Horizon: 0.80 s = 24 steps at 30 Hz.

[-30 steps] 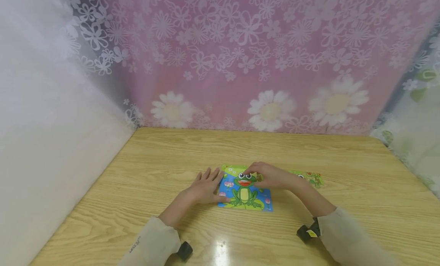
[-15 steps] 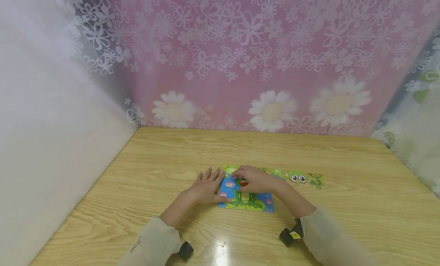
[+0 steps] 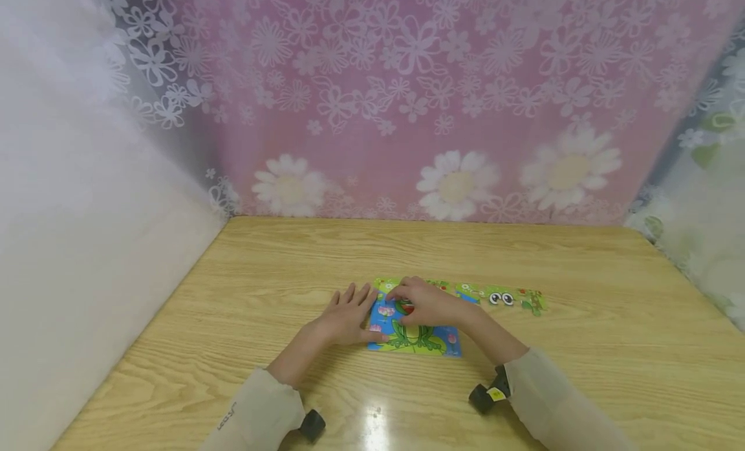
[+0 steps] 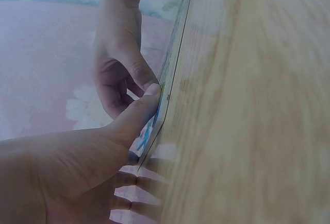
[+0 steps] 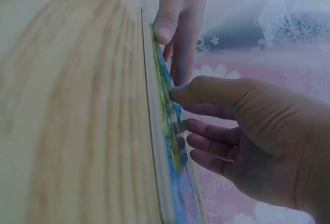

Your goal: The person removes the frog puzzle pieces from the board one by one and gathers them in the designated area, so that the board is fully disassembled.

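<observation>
A frog picture puzzle with a blue and green background lies flat on the wooden table. My left hand is spread along its left edge, fingers straight, the thumb resting on the lower left corner. Over the frog's face my right hand bends its thumb and fingers down to the board, hiding the eyes there. In the right wrist view, the right thumb touches the picture and the other fingertips sit close by its surface. I cannot tell whether a piece is between them. The left wrist view shows the board edge-on, under the left thumb.
Loose puzzle pieces lie in a row right of the board, one with frog eyes, another with green leaves. The table ends at a pink flowered curtain; a pale cloth borders the left.
My right hand has moved left across the board to the frog's face, uncovering the loose pieces on the right. It hardly moves over the last half second. My left hand has stayed in place.
</observation>
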Available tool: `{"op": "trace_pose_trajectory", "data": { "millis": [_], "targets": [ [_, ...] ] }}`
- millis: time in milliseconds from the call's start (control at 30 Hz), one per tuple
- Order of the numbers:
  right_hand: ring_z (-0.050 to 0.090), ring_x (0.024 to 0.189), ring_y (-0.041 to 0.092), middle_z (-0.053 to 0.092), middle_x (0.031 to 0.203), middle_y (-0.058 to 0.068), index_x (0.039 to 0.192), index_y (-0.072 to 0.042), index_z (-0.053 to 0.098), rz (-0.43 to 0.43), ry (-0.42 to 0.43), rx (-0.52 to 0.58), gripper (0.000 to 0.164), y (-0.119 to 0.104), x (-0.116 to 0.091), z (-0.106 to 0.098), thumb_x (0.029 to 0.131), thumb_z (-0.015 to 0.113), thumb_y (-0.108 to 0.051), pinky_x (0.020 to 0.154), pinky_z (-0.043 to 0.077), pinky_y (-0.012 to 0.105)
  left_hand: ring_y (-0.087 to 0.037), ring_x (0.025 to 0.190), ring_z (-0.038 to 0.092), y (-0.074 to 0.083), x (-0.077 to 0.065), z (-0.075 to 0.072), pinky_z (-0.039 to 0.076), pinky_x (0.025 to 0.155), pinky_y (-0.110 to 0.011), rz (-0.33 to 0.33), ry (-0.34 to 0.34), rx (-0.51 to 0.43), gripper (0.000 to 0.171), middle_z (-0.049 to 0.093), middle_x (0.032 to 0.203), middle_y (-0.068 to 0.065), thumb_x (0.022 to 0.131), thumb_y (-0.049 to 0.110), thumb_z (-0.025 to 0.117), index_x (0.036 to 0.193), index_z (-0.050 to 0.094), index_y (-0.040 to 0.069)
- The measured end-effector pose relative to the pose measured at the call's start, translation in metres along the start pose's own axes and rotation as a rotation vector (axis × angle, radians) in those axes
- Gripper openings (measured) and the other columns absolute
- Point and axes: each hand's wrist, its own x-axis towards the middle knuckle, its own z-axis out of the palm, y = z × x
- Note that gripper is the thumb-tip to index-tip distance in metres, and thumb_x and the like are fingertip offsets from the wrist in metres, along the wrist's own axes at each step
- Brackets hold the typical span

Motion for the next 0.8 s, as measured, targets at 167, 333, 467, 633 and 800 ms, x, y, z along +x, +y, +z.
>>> {"op": "trace_pose_trajectory", "data": {
  "millis": [167,333,467,633,800],
  "targets": [
    [0.050,0.095,0.018,0.049,0.108,0.002,0.120,-0.007,0.058,-0.003,0.008,0.049,0.042,-0.0007,0.0002,0.0003,0.081,0.072,-0.016,0.077,0.047,0.032,-0.040,0.134,0.001,-0.0005,-0.0011,0.0001,0.007,0.103,-0.058,0.006,0.004,-0.006,0.093,0.007,0.151,-0.015,0.083,0.063,0.049,0.147,0.015,0.005],
    [0.050,0.082,0.018,0.048,0.103,0.003,0.120,-0.005,0.058,-0.007,0.013,0.084,0.039,-0.0021,-0.0011,-0.0004,0.082,0.069,-0.008,0.068,0.047,0.029,-0.040,0.134,0.001,0.0006,-0.0021,-0.0013,0.007,0.103,-0.058,0.006,-0.001,-0.001,0.093,0.007,0.151,-0.015,0.083,0.064,0.049,0.148,0.014,0.006],
    [0.050,0.081,0.017,0.048,0.103,0.004,0.120,-0.004,0.057,-0.011,0.021,0.109,0.037,-0.0006,-0.0012,-0.0002,0.083,0.064,-0.002,0.067,0.046,0.027,-0.040,0.135,0.001,0.0023,-0.0032,-0.0035,0.007,0.103,-0.057,0.001,-0.005,-0.001,0.093,0.007,0.151,-0.014,0.083,0.063,0.049,0.148,0.014,0.006],
    [0.052,0.082,0.016,0.049,0.104,0.004,0.119,-0.003,0.058,-0.011,0.036,0.114,0.036,0.0026,-0.0003,0.0008,0.083,0.063,-0.001,0.067,0.047,0.026,-0.040,0.135,0.002,0.0032,-0.0038,-0.0048,0.007,0.104,-0.057,-0.003,-0.006,-0.004,0.093,0.007,0.151,-0.014,0.083,0.063,0.050,0.148,0.014,0.007],
    [0.052,0.080,0.015,0.049,0.102,0.003,0.117,-0.003,0.059,-0.020,0.039,0.103,0.035,0.0040,0.0006,0.0010,0.083,0.064,-0.002,0.066,0.047,0.025,-0.040,0.135,0.002,0.0028,-0.0037,-0.0044,0.008,0.104,-0.057,-0.006,-0.005,0.002,0.094,0.007,0.151,-0.014,0.083,0.064,0.050,0.148,0.014,0.006]
  ]
}}
